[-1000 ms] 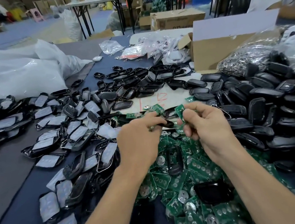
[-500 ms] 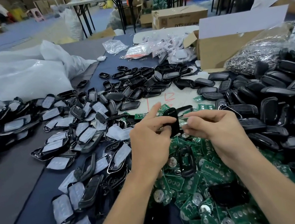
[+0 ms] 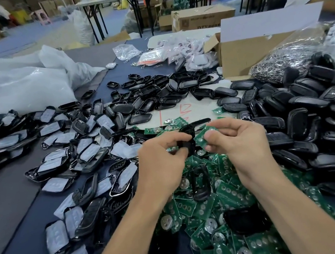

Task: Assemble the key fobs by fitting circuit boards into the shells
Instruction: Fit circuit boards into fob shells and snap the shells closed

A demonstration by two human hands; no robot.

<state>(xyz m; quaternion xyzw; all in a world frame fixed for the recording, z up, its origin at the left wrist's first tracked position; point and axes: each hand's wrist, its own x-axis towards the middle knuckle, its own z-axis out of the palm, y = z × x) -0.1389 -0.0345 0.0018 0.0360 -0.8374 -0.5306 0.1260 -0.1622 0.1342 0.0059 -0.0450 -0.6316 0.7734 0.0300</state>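
Observation:
My left hand (image 3: 162, 161) grips a black key fob shell (image 3: 187, 138), held upright above the table's middle. My right hand (image 3: 235, 139) pinches a green circuit board (image 3: 203, 134) between thumb and fingers, its left edge right beside the shell. Whether board and shell touch is hard to tell. Under both hands lies a heap of green circuit boards (image 3: 230, 199) with round silver battery clips. A few black shells lie mixed into that heap.
Shells with white film (image 3: 65, 160) are scattered on the left, plain black shells (image 3: 309, 122) piled on the right and more black shell halves (image 3: 158, 90) behind. A cardboard box (image 3: 258, 50), a bag of metal rings (image 3: 285, 61) and white plastic bags (image 3: 18, 86) stand further back.
The green board, hidden behind the right fingers half a second ago, now shows clearly beside the shell. My left hand has turned the shell slightly. Both hands stay over the board heap.

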